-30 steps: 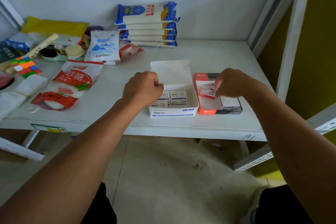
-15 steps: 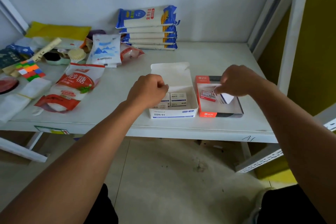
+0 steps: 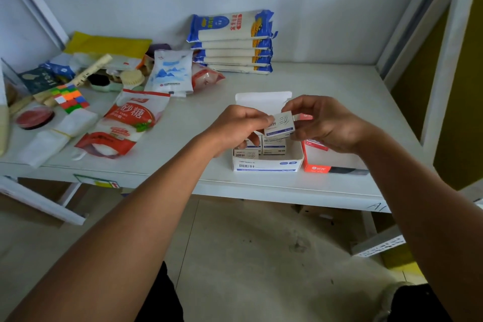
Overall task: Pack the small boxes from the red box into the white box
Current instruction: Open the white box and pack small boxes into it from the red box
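Head view: the white box (image 3: 266,165), lid flap raised at its far side, sits near the front edge of the tabletop (image 3: 326,86); all places below are given relative to this box. Above its open top, a small white paper-clip box (image 3: 279,124) is held tilted between both hands; the left hand (image 3: 235,127) pinches the small box's left end, grip narrow and closed on it; the right hand (image 3: 326,123) holds its right end between thumb and fingers, grip likewise closed on it. Inside the white box, more small boxes (image 3: 273,146) lie packed toward the back and left. Touching the white box on its right stands the red box (image 3: 317,168), partly hidden by the right hand; its contents cannot be told. Well to the left lies a red-and-white sugar bag (image 3: 130,117); behind, against the wall, a stack of blue noodle packets (image 3: 232,42); far left, a coloured puzzle cube (image 3: 70,97).
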Motion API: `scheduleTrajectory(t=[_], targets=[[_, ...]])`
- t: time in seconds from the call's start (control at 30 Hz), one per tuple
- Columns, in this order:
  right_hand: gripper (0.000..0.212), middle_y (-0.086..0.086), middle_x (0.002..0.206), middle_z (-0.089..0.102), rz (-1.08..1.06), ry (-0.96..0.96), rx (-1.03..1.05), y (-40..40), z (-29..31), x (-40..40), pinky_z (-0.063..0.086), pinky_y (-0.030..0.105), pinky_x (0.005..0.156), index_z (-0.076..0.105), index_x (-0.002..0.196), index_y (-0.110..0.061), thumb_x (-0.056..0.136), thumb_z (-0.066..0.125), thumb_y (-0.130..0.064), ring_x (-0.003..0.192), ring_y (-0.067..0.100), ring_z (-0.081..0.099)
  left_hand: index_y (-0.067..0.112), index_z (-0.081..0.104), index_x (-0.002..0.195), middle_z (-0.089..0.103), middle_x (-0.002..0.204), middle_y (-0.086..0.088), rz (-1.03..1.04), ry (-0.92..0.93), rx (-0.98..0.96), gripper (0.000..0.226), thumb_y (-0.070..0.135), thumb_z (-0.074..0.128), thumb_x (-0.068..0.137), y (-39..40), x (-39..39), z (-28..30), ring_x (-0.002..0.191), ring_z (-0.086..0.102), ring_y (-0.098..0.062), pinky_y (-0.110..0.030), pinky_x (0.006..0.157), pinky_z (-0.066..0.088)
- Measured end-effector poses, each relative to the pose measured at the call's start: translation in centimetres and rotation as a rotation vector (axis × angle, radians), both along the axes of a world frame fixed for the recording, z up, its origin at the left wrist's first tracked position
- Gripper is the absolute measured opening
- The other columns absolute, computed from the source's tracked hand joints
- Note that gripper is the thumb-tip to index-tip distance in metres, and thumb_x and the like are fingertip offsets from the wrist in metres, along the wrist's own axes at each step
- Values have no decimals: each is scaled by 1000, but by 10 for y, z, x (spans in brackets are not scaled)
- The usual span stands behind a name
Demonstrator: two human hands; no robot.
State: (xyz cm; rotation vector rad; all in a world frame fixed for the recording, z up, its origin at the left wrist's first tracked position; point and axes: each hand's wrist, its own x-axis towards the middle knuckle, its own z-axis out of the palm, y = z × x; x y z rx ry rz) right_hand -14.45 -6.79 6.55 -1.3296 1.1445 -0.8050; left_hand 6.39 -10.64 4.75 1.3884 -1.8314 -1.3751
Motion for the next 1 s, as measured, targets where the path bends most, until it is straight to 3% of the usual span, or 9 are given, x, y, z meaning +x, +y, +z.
scheduleTrajectory(t=[0.1,0.2,0.37,0.47,0.57,0.73,0.87,1.0], targets=[[37,15,117,61,-20,14,11,-4,-8,5,58,47,85,59,106,0,74,65,18,105,35,65,18,75,96,76,94,-6,54,29,-9,15,30,69,89,-3,4,-4,61,59,-13,-28,54,42],[35,8,111,63,-37,265,-96,-7,-12,13,59,45,83,63,104,-6,73,74,6,98,29,68,17,75,100,76,92,-3,59,-20,-25,21,34,69,89,-3,6,-7,59,61,-12,-30,59,46],[38,-2,108,69,13,787,-223,-12,-15,18,57,29,80,66,103,-15,70,84,-21,92,24,68,17,76,86,76,88,0,165,-347,-372,29,42,62,91,-3,10,-16,74,68,-20,-30,66,53],[48,0,114,69,78,971,-234,-13,-17,22,55,35,84,68,110,-15,67,85,-28,92,23,64,17,69,79,76,91,-5,242,-506,-399,18,34,66,87,-7,16,-23,79,68,-26,-32,68,55],[49,0,112,70,109,1069,-198,-16,-20,30,54,36,84,70,109,-18,64,85,-31,91,21,60,20,63,72,75,92,-7,191,-598,-358,13,27,67,82,-6,13,-28,79,67,-29,-30,63,53],[52,1,108,70,83,1162,-182,-19,-21,40,45,34,78,69,108,-20,61,87,-32,91,23,57,16,64,75,73,97,-9,180,-611,-368,8,15,67,82,-5,11,-32,79,61,-27,-30,67,54],[44,6,104,69,107,1196,-118,-20,-20,42,55,36,80,67,101,-13,63,86,-23,86,27,64,15,64,75,73,101,-10,195,-589,-370,9,9,64,82,-5,13,-33,77,56,-26,-32,70,57],[41,3,95,62,88,1269,-124,-20,-19,44,54,38,80,61,101,-14,67,80,-25,87,27,58,15,62,74,73,103,-10,190,-587,-371,11,8,63,83,-5,13,-31,76,55,-25,-30,68,56]])
